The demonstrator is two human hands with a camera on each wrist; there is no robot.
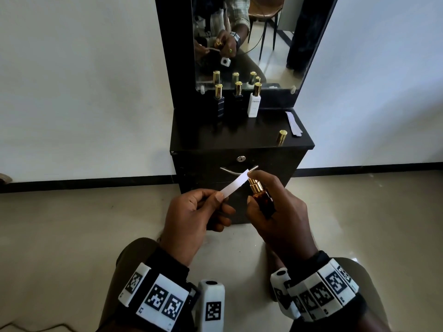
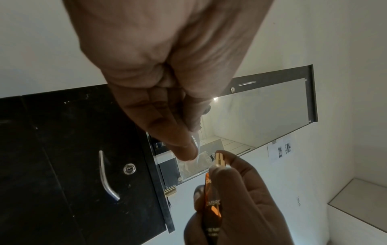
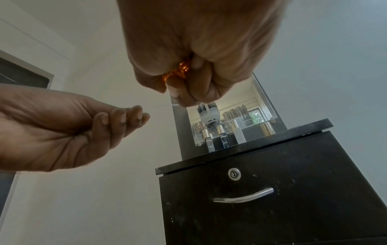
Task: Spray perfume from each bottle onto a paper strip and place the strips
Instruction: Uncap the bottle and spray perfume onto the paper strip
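Note:
My left hand (image 1: 199, 212) pinches the near end of a white paper strip (image 1: 236, 183) between thumb and fingers. The strip slants up to the right, its far end just beside the gold nozzle of an amber perfume bottle (image 1: 262, 200). My right hand (image 1: 275, 204) grips that uncapped bottle, with the index finger lying over the spray head. In the left wrist view the amber bottle (image 2: 212, 208) points its nozzle toward my left fingers (image 2: 178, 142). Three capped bottles stand on the black cabinet (image 1: 206, 137): a dark bottle (image 1: 219, 101), a second dark bottle (image 1: 237, 97) and a white bottle (image 1: 254, 101).
A loose gold cap (image 1: 281, 136) stands near the cabinet's right front corner. Several paper strips (image 1: 293, 123) lie beside it at the right edge. A mirror (image 1: 275, 56) rises behind the bottles. The cabinet drawer has a metal handle (image 1: 230, 171) and lock (image 1: 241, 159).

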